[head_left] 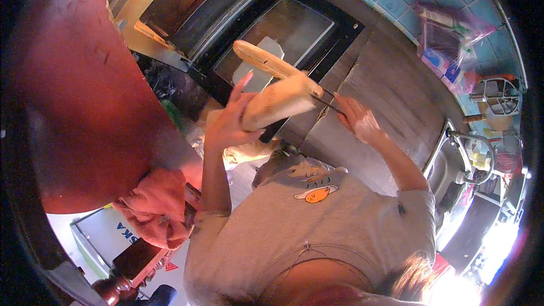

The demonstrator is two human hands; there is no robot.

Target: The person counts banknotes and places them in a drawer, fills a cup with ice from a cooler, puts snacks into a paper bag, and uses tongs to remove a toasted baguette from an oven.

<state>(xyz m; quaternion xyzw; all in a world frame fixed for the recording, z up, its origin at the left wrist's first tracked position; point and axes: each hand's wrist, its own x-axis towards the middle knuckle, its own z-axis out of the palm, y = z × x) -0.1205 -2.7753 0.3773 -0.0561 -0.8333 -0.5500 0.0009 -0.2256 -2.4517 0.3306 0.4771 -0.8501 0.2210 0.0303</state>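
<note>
My left hand (231, 121) holds a thick, pale tan piece (278, 104) from its lower left end, thumb below and fingers spread above. It could be bread or light wood; blur leaves this unsettled. Just beyond it, a long, rounded, golden-tan piece (263, 59), loaf-like with a small dark mark, slants across the picture. Its right end meets the top of the pale piece. My right hand (357, 119) grips a slim dark tool (329, 104), whose tip reaches the right end of these pieces. Whether it is a knife, I cannot tell.
Beyond my hands lies a black-framed glass panel (306, 19) with a white sheet (250, 70) on it. A brown countertop (382, 76) runs right to a sink with a curved faucet (488, 148). Plastic-wrapped packages (444, 51) lean on blue tiles. At left stands a large red panel (85, 93) above a red cloth (155, 208).
</note>
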